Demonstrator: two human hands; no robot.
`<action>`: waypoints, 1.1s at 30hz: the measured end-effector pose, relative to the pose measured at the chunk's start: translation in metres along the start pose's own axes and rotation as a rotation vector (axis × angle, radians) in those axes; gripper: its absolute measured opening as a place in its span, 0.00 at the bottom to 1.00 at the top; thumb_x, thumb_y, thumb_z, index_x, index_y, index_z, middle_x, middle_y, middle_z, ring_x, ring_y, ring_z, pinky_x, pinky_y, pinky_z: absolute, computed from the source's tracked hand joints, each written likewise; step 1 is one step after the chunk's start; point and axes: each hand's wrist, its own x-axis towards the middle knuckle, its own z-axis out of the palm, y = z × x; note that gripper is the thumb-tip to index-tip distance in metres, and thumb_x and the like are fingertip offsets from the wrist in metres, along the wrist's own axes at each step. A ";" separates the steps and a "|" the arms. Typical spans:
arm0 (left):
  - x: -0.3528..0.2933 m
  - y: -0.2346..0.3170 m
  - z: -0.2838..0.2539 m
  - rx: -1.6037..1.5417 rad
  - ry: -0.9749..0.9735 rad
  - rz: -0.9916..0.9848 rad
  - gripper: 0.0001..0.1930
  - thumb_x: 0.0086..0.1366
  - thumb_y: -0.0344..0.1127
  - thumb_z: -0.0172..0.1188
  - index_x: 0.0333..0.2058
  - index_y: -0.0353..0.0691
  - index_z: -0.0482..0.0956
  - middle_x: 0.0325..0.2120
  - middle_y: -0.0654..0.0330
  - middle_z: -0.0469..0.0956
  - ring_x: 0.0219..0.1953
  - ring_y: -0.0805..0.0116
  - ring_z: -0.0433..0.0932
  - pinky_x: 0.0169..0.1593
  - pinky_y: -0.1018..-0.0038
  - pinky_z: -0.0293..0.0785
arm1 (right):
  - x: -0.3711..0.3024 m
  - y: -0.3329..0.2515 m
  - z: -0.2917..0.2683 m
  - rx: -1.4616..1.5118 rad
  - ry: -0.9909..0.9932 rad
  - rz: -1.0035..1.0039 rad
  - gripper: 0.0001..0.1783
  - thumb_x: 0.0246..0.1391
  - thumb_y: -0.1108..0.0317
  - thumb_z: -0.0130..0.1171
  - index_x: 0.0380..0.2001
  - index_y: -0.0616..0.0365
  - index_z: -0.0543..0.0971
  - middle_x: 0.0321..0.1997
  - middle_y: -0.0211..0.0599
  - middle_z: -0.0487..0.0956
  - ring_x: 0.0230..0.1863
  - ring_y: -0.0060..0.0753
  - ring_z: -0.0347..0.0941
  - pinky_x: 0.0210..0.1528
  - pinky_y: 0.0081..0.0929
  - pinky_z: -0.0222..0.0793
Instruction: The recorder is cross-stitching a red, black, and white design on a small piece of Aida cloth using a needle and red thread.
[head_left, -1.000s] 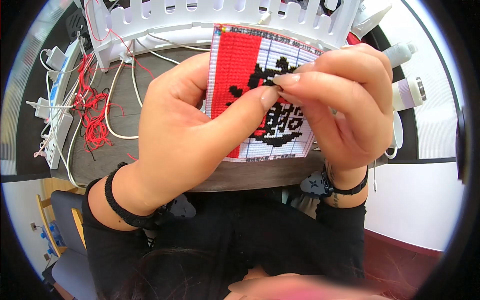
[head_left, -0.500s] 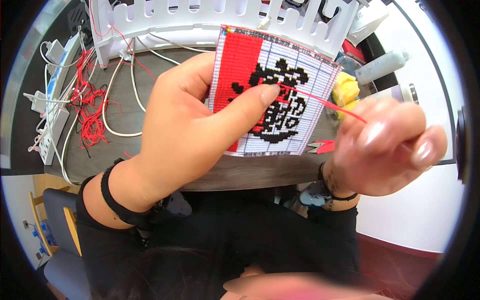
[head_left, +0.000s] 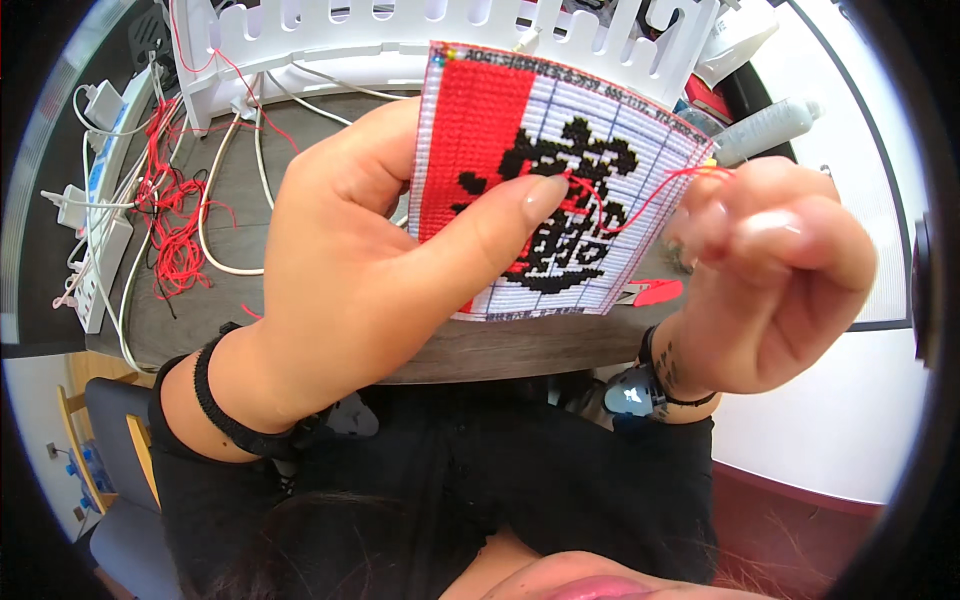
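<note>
left hand [head_left: 370,270]: fingers clamped on the cross-stitch canvas [head_left: 545,180], thumb flat on its front, held up above the surface [head_left: 240,200]
right hand [head_left: 775,275]: fingers pinched on the red thread [head_left: 650,200], just right of the canvas
tip: I'd pull straight and gently, so it doesn't knot

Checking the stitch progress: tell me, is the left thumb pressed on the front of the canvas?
Yes, the left hand has its thumb lying across the cross-stitch canvas.

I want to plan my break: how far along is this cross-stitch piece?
Done: the canvas has its left red band and the black figure filled. In hand: the left hand holds it while the right hand draws red thread taut. Left: the white gridded area around the figure is unstitched.
</note>
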 end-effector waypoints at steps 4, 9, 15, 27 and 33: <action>-0.001 0.000 0.000 -0.076 0.001 -0.046 0.10 0.52 0.26 0.55 0.35 0.33 0.72 0.29 0.60 0.75 0.31 0.78 0.72 0.36 0.82 0.67 | -0.003 0.001 0.021 -0.553 0.025 -0.085 0.09 0.35 0.80 0.58 0.26 0.60 0.73 0.24 0.33 0.68 0.23 0.25 0.63 0.24 0.17 0.57; 0.000 0.002 0.001 -0.071 0.002 -0.052 0.10 0.52 0.26 0.55 0.35 0.34 0.72 0.30 0.60 0.75 0.31 0.78 0.72 0.37 0.82 0.67 | -0.004 0.004 0.016 -0.658 0.024 -0.120 0.15 0.25 0.80 0.63 0.24 0.57 0.77 0.25 0.31 0.67 0.23 0.24 0.62 0.22 0.16 0.56; -0.001 0.000 0.000 -0.055 0.005 -0.045 0.10 0.52 0.26 0.55 0.35 0.34 0.73 0.30 0.60 0.75 0.30 0.79 0.72 0.37 0.82 0.67 | -0.006 0.011 0.015 -0.677 -0.009 -0.186 0.14 0.26 0.78 0.64 0.25 0.57 0.77 0.25 0.30 0.67 0.23 0.24 0.62 0.22 0.16 0.56; 0.000 -0.003 -0.001 0.229 0.037 0.108 0.10 0.51 0.26 0.56 0.35 0.33 0.73 0.29 0.61 0.75 0.30 0.79 0.71 0.36 0.82 0.67 | -0.008 0.009 0.018 -0.780 -0.088 -0.259 0.15 0.26 0.81 0.62 0.26 0.57 0.78 0.25 0.29 0.66 0.24 0.24 0.63 0.23 0.16 0.58; 0.000 -0.004 -0.004 0.349 0.029 0.163 0.11 0.50 0.26 0.57 0.34 0.33 0.73 0.28 0.63 0.75 0.29 0.80 0.70 0.35 0.83 0.65 | -0.007 0.002 0.019 -0.564 -0.096 -0.040 0.12 0.34 0.83 0.56 0.28 0.61 0.76 0.23 0.32 0.69 0.22 0.24 0.64 0.24 0.17 0.60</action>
